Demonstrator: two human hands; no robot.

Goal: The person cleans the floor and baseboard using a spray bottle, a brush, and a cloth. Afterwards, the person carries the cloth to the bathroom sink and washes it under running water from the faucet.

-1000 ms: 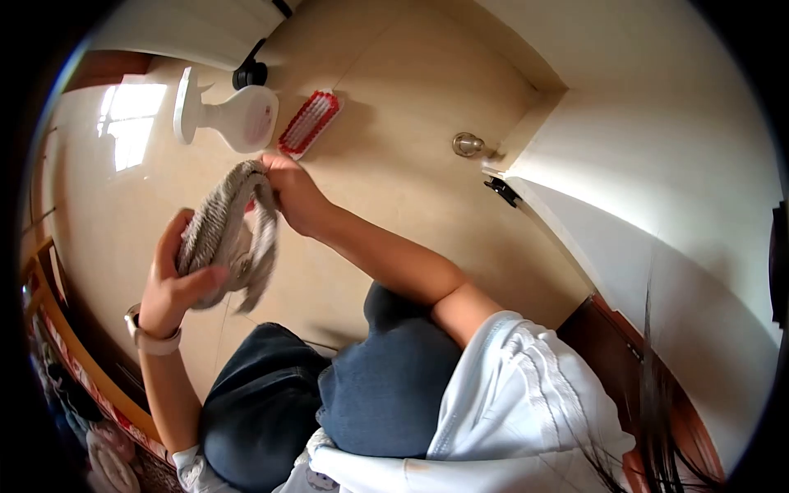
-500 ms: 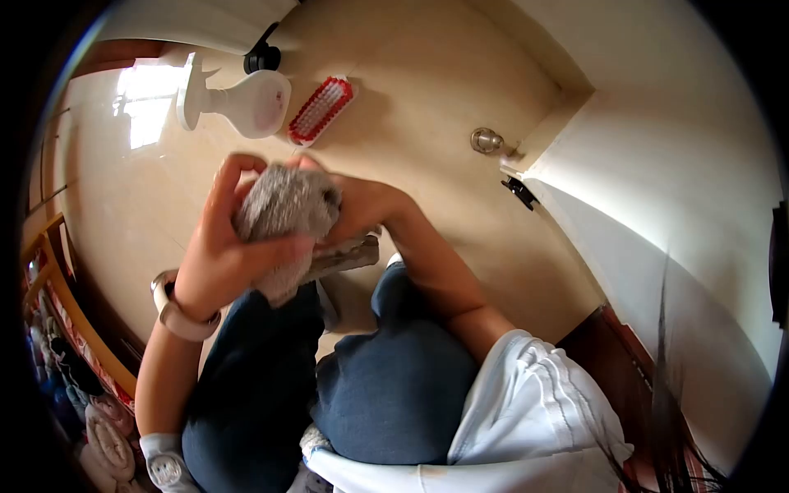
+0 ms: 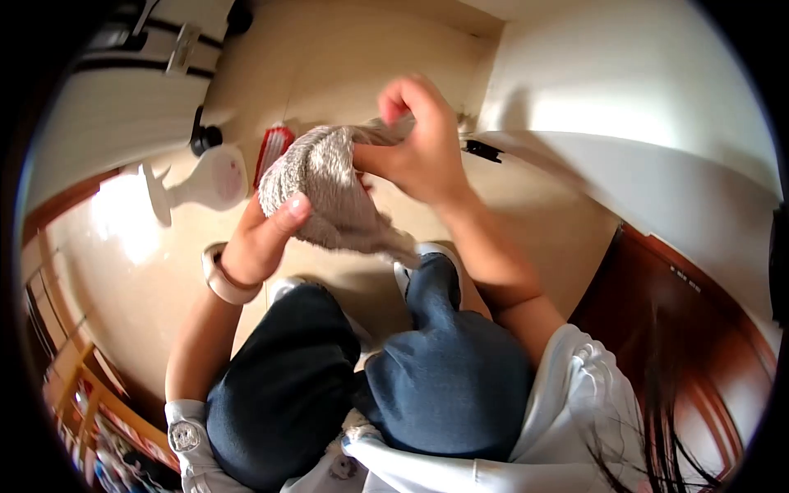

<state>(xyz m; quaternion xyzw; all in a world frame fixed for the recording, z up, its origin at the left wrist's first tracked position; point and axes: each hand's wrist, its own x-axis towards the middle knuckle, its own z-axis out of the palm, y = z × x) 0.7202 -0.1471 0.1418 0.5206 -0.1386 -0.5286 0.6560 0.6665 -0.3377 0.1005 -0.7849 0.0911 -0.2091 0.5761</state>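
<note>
A grey, fuzzy cloth (image 3: 316,177) hangs bunched between my hands above the floor. My left hand (image 3: 261,234) is closed on its left side, with the thumb lying over the front and the other fingers hidden behind the fabric. My right hand (image 3: 423,152) grips the cloth's upper right part; its thumb reaches against the fabric and its index finger curls above. One loose corner of the cloth droops toward my right knee. Beyond the cloth, a red-and-white scrubbing brush (image 3: 275,152) lies on the floor, partly covered. Beside it is a white spray bottle (image 3: 209,181) on its side.
Tan tiled floor (image 3: 329,74) spreads ahead. A white cabinet (image 3: 140,107) on dark wheels stands at upper left. At right are a white door (image 3: 567,156) with a black fitting (image 3: 482,151) and a dark red wooden piece (image 3: 649,296). A wooden rack (image 3: 107,403) sits at lower left.
The cloth, compactly bunched before, is now spread wider. My right hand has moved up and right, away from my left. The view has shifted, showing more of the cabinet.
</note>
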